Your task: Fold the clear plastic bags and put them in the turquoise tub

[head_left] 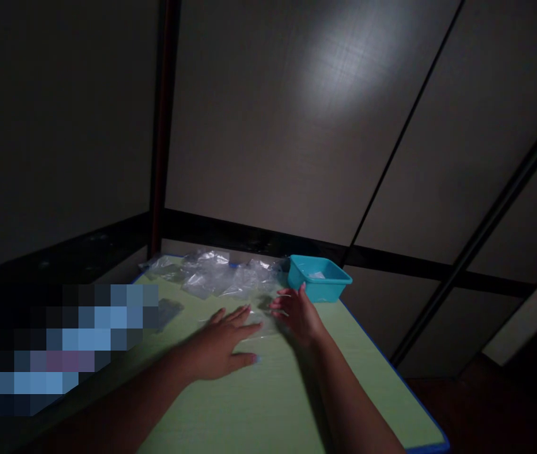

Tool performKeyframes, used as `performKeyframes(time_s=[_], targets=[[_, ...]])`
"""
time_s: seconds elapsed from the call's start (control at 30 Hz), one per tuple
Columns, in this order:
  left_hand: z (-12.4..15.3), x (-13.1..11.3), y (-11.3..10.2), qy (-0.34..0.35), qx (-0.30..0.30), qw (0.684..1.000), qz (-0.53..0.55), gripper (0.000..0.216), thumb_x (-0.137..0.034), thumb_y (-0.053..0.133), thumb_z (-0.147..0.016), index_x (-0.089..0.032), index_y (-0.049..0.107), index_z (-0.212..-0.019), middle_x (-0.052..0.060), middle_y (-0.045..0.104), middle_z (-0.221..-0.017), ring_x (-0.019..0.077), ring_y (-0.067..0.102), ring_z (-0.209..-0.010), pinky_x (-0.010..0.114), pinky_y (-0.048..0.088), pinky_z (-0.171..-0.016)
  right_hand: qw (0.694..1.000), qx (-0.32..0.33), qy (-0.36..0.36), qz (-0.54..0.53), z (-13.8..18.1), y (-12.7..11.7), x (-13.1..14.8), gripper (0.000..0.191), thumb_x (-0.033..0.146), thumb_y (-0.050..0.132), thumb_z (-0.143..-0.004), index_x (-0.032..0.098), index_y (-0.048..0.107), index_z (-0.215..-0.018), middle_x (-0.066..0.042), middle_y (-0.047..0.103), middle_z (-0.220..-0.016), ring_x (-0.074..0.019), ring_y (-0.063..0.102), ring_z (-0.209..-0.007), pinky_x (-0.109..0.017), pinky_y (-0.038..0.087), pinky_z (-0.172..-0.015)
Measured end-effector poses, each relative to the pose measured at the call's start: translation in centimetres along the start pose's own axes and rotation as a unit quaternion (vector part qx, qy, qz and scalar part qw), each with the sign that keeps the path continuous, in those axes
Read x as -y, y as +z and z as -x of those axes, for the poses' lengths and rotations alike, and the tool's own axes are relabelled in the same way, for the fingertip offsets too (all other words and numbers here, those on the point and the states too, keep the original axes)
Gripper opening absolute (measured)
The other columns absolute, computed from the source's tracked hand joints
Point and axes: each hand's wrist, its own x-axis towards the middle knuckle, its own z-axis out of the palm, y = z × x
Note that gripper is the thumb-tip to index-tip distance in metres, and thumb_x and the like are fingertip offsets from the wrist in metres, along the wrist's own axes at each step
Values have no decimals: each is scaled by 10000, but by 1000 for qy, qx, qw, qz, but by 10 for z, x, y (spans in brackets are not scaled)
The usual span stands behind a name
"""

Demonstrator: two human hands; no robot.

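Observation:
My left hand (225,343) lies spread, palm down, over a clear plastic bag (259,333) on the light green table (259,416). The thin bag is partly under the fingers and hard to make out. Raised a little above the table, my right hand (295,312) has its fingers apart and slightly curled, with nothing visible in them. Just behind it stands a turquoise plastic basket (323,289) with something small and whitish inside. Several clear plastic bags (221,277) lie in a loose heap along the table's far side.
A pixelated patch (79,347) covers the left part of the table. Wood panels (268,139) with dark strips rise right behind the table. Blue edging (382,359) runs along the table's right side, with dark floor beyond.

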Motion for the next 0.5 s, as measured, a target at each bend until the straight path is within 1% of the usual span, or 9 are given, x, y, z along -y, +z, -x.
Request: performKeyframes(time_s=[0.03,0.1,0.17,0.23,0.27,0.33,0.37,0.43,0.5], targets=[[-1,1,0,-8,-22,1000,-7,586,-585,358,-807,-325,263,-1324,38,167,-1427,214,105,-1310,476,93,-1032,999,22,-22,31,2,7,-2,591,690,257,-765,199,550,-912,-75,613,-888,-204,566,-896,-363,428,-779],[-3,5,3,-29,-55,998,-23,584,-564,314,-831,-286,240,-1340,35,178,-1426,198,120,-1309,461,67,-1043,983,33,-83,160,7,18,-7,597,674,260,-776,207,551,-1007,-94,573,-1081,-219,479,-1068,-394,327,-920],[-4,10,9,-59,-64,995,-38,582,-540,271,-850,-252,215,-1352,33,166,-1428,194,115,-1310,463,58,-1045,935,51,-121,330,12,26,-12,568,617,270,-815,219,500,-1148,-86,470,-1252,-217,357,-1192,-424,166,-1016],[-6,16,16,-84,-57,994,-49,575,-515,236,-864,-232,186,-1362,29,145,-1430,194,99,-1313,471,64,-1042,870,95,-120,469,17,31,-16,545,552,231,-859,241,368,-1285,-60,329,-1367,-208,232,-1268,-461,9,-1035],[-6,19,19,-92,-51,993,-52,570,-501,216,-870,-225,167,-1367,26,135,-1431,193,95,-1313,475,70,-1040,839,119,-115,518,20,33,-18,534,524,203,-875,252,294,-1326,-47,262,-1399,-204,181,-1288,-475,-38,-1028],[-7,23,24,-99,-37,993,-56,553,-468,186,-881,-216,143,-1371,19,117,-1432,190,92,-1313,479,89,-1036,788,162,-103,585,23,38,-19,516,482,163,-893,267,181,-1363,-28,158,-1428,-194,109,-1306,-492,-79,-1014],[-7,25,25,-99,-30,993,-58,544,-451,177,-884,-213,139,-1372,17,113,-1431,188,91,-1313,478,99,-1034,768,175,-97,609,24,39,-20,514,471,155,-896,268,148,-1369,-26,130,-1432,-190,88,-1309,-496,-84,-1011],[-7,26,26,-101,-19,993,-61,528,-424,178,-886,-215,154,-1370,13,111,-1430,187,92,-1313,475,116,-1031,738,185,-82,644,25,41,-21,521,468,149,-896,262,114,-1373,-29,106,-1434,-186,63,-1312,-504,-95,-1004],[-7,27,26,-104,-14,993,-63,514,-407,193,-884,-230,174,-1366,8,113,-1429,189,96,-1312,474,122,-1029,719,180,-69,667,25,41,-21,533,482,145,-891,261,103,-1374,-29,91,-1436,-186,46,-1313,-515,-93,-999]])
